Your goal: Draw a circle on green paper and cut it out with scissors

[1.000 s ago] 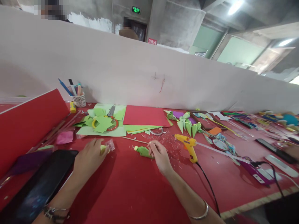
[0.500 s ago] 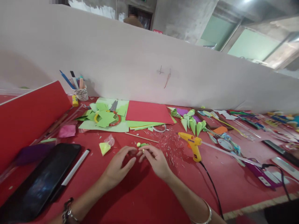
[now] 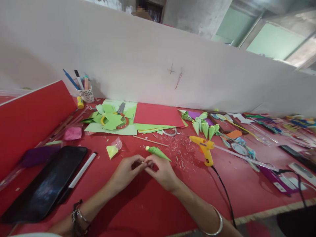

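Note:
My left hand and my right hand meet at the fingertips over the red table. Both are pinched around something tiny and pale, too small to name. Just beyond my right hand lies a rolled green paper cone with a pale yellow ball at its left tip. A yellow lump with clear wrap sits to the left, beyond my left hand. Further back, a thin stick lies across the table.
A yellow glue gun with a black cord lies at right, near several green cones. Green paper pieces and scissors are behind. At left are a black phone, a marker and a pen cup.
My hands have come together at the fingertips, where they were slightly apart. The green cone behind my right hand now shows more fully.

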`<state>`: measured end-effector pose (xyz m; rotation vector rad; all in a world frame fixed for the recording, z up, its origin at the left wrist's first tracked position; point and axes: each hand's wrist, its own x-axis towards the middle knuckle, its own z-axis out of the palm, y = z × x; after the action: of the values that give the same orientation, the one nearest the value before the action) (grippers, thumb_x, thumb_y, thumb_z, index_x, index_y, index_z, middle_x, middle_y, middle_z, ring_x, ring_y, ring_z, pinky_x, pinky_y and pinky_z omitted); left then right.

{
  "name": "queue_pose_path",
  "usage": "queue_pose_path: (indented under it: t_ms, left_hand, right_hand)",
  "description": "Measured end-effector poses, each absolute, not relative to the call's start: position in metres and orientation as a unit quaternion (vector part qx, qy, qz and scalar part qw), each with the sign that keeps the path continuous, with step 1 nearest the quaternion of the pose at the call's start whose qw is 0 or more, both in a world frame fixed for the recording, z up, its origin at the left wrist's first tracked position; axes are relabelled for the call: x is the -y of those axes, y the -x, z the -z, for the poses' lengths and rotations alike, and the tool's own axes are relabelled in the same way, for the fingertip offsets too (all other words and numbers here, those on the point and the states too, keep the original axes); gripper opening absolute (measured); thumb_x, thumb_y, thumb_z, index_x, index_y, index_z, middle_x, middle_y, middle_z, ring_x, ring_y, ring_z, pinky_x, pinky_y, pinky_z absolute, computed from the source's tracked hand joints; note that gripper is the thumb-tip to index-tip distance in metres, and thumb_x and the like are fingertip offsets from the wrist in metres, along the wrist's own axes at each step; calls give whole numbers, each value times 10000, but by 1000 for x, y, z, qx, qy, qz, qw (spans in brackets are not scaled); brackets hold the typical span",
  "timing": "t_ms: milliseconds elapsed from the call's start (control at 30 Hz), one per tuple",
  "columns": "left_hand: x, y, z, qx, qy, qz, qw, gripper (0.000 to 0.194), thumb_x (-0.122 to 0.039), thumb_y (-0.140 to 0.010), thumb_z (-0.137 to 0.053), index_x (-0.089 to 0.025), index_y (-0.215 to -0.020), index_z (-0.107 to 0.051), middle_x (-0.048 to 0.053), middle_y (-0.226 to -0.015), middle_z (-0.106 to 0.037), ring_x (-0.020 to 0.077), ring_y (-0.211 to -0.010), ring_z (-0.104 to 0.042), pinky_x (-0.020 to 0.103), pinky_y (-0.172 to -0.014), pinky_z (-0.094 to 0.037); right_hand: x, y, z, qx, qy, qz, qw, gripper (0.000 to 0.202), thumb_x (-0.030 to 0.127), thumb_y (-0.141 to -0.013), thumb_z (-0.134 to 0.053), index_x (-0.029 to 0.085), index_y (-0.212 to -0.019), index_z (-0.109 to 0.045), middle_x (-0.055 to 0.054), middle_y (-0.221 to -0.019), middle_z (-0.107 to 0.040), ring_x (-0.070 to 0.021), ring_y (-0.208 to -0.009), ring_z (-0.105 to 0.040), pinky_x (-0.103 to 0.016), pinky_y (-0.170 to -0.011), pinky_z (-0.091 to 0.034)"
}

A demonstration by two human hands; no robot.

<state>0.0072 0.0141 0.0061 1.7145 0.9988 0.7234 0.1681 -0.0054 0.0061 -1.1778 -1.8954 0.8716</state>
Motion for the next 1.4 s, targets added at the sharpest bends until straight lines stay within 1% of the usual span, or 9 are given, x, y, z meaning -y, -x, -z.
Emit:
queue_pose_path:
  t_ms: [100,267,500,667,900,1000,1133,1267,1400]
  left_hand:
    - [-16,-5,-6,-430,-707,-304,472,217,-333,-789,-488,-167,-688,-587,-6,-641,-603,128,-607,-536,227,-596,-402]
    - [-17,-8,-8,-423,-668,-329,516,238,-359,-763,-497,-170,-626,-541,-43,-519,-508,104,-494,-464,213,-512,-375]
    - [-15,-11,-13,-381,-634,-340,580,323,-427,-754,-473,-162,-576,-521,-38,-508,-483,100,-482,-442,223,-518,-373]
    - [-15,-9,-10,-374,-622,-343,596,243,-371,-752,-519,-159,-634,-529,-57,-540,-463,82,-497,-416,197,-512,-351]
    - [-12,-3,-12,-408,-690,-370,470,248,-343,-781,-501,-165,-610,-526,-45,-515,-472,91,-476,-431,201,-490,-350]
    - [-9,0,-15,-412,-700,-381,442,240,-349,-804,-466,-174,-654,-534,-39,-539,-493,89,-459,-428,201,-472,-347]
    - [-7,0,-15,-397,-695,-376,466,319,-394,-851,-365,-185,-632,-464,-42,-536,-447,92,-460,-398,212,-481,-342]
    - [-11,0,-11,-403,-648,-399,508,396,-434,-882,-238,-204,-580,-348,-61,-471,-325,100,-442,-322,226,-477,-321]
    - [-15,2,-11,-422,-645,-404,493,401,-438,-858,-330,-193,-542,-347,-58,-495,-347,84,-445,-327,212,-464,-314]
  right_hand:
    - [4,-169,-7,736,454,-302,402,105,225,-809,-517,195,-862,-602,-30,-789,-645,-142,-723,-600,-257,-678,-470]
    - [4,-171,-9,764,419,-283,401,180,246,-823,-519,225,-970,-620,-36,-827,-632,-153,-754,-581,-280,-695,-468]
    - [8,-169,-13,768,416,-255,415,121,236,-836,-504,206,-811,-619,-25,-747,-573,-143,-719,-540,-267,-677,-440]
    - [9,-165,-16,757,420,-257,429,96,249,-823,-530,211,-848,-615,-27,-784,-593,-146,-742,-555,-265,-684,-447]
    - [7,-168,-23,774,415,-227,421,131,249,-842,-494,224,-848,-623,-37,-806,-613,-160,-780,-561,-292,-734,-449]
    - [-3,-185,-29,693,472,-203,505,145,262,-836,-489,211,-813,-622,-39,-798,-610,-153,-748,-559,-283,-716,-447]
    - [-20,-205,-25,497,517,-304,627,219,322,-832,-455,173,-880,-608,-12,-696,-556,-114,-592,-518,-248,-598,-454]
    - [-25,-203,-13,462,491,-411,613,217,355,-770,-534,159,-810,-619,12,-627,-538,-101,-551,-504,-234,-568,-448]
    - [-23,-201,-9,440,496,-438,607,181,333,-715,-608,157,-693,-569,31,-548,-553,-81,-437,-489,-218,-474,-424]
